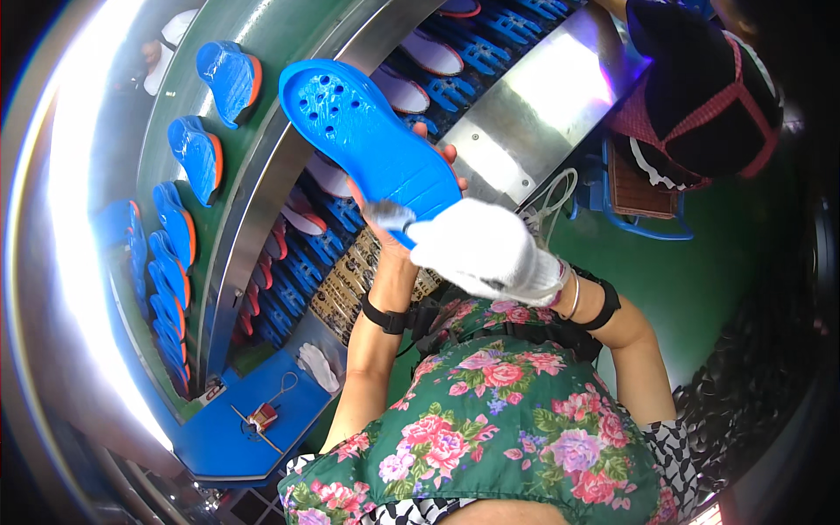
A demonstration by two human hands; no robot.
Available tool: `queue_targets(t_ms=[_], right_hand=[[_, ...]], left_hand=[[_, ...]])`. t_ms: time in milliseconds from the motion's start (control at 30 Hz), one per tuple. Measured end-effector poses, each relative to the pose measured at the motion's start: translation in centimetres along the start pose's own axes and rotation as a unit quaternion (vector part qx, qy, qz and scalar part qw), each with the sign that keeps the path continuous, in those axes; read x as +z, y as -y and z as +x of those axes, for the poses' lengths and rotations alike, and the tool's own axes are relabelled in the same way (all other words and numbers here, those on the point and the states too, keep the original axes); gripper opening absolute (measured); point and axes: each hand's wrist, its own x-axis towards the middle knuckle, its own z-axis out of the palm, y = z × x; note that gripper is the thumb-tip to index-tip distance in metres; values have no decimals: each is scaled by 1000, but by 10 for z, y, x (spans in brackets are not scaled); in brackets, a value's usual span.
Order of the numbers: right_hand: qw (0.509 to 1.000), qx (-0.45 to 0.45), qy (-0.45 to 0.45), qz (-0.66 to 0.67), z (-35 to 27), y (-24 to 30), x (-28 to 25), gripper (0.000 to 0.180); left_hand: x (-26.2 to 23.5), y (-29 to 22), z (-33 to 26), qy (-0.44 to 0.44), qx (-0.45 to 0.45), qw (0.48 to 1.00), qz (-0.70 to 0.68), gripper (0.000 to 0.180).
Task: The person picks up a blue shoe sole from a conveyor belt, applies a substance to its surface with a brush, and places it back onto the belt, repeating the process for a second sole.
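Observation:
A large blue shoe sole point(372, 144) lies tilted in front of me, with a cluster of round holes at its far end and a wet sheen on its surface. Underneath, my bare left hand point(378, 234) supports it; the fingertips curl past the right edge and the thumb lies along the left. My right hand point(483, 249), in a white knitted glove, is closed round a brush. The brush's grey bristles point(389, 214) touch the near left edge of the sole. Most of the brush handle is hidden by the glove.
Several blue soles with orange edges point(194, 157) stand along a green conveyor belt point(262, 44) at left. Racks of pale soles point(435, 54) and blue clamps sit below its metal rail. A blue table point(210, 437) is at lower left. Another person point(700, 96) sits at upper right.

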Motion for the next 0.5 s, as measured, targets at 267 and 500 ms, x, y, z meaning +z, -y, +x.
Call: queue_targets(t_ms=[267, 500], right_hand=[[998, 12, 53, -21, 4, 2, -16, 28], [996, 75, 35, 25, 3, 3, -21, 23]], left_hand=[[0, -7, 6, 20, 0, 1000, 18, 113], [-1, -11, 4, -13, -37, 995, 91, 119]])
